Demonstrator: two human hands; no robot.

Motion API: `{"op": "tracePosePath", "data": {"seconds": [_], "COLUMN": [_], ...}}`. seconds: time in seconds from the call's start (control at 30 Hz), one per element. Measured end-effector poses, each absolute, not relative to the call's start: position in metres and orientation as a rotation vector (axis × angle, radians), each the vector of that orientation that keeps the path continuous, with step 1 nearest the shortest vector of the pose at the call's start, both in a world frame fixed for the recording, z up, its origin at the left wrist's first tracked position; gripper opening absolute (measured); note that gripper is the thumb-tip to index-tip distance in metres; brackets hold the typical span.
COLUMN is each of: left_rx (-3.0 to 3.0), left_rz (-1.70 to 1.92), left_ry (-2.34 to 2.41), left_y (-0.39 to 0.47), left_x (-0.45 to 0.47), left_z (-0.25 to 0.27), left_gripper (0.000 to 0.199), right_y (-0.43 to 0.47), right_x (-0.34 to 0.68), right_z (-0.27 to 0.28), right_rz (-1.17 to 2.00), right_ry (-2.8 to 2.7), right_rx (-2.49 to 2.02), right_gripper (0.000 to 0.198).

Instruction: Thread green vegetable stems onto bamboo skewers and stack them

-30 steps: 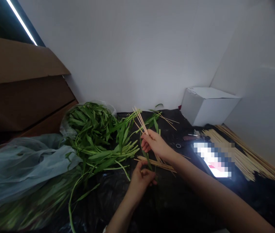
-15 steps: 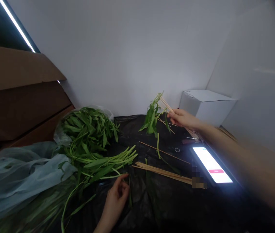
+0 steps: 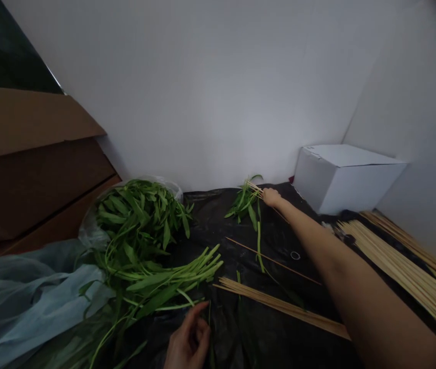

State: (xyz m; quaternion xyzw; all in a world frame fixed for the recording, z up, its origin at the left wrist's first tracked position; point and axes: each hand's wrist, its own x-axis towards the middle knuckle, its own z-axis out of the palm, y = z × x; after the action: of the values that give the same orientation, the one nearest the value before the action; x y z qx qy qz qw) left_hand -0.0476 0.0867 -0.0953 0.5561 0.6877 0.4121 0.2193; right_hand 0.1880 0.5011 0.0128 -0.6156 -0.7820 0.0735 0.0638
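At the far side of the black plastic sheet [image 3: 206,207], my right hand [image 3: 271,197] is closed around thin bamboo skewers [image 3: 256,188]. Leafy green sprigs [image 3: 245,203] lie against the skewers' far ends; whether they are pierced, I cannot tell. My left hand [image 3: 189,335] rests low in the middle, its index finger stretched out and the other fingers loosely curled, with nothing visible in it. Just beyond it lies a bunch of long-leaved greens with cut stems [image 3: 198,267], resembling water spinach. To its right is a bundle of skewers [image 3: 279,306].
More greens [image 3: 141,207] fill a clear plastic bag at left, beside bluish plastic [image 3: 41,307] and a cardboard box [image 3: 29,123]. A white box [image 3: 350,177] stands at back right. Many sticks [image 3: 406,277] lie at right. A small ring [image 3: 295,255] and a loose stem [image 3: 259,246] lie mid-sheet.
My right hand has lowered with the skewers and greens to the sheet's far side. My view has shifted; the lit phone no longer shows and the sticks at right do.
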Motion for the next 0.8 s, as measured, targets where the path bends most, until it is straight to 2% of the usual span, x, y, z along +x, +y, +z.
{"op": "tracePosePath", "data": {"seconds": [0.2,0.5,0.8], "left_rx": [1.57,1.536,1.327], "left_rz": [1.097,1.122,1.136], "left_ry": [1.948,1.921,1.871], "left_y": [0.092,0.1,0.095], "left_x": [-0.059,-0.059,-0.05], "left_z": [-0.109,-0.116,-0.119], "left_gripper": [0.036,0.033,0.037], "right_y": [0.519,0.52,0.529], "right_x": [0.187,0.189,0.196], "right_z": [-0.026,-0.036,-0.012], "right_rz": [0.048,-0.084,0.153], "right_ry": [-2.302,-2.274,-2.386], "right_rx": [-2.019,-2.055,-1.85], "right_gripper": [0.037,0.035,0.035]}}
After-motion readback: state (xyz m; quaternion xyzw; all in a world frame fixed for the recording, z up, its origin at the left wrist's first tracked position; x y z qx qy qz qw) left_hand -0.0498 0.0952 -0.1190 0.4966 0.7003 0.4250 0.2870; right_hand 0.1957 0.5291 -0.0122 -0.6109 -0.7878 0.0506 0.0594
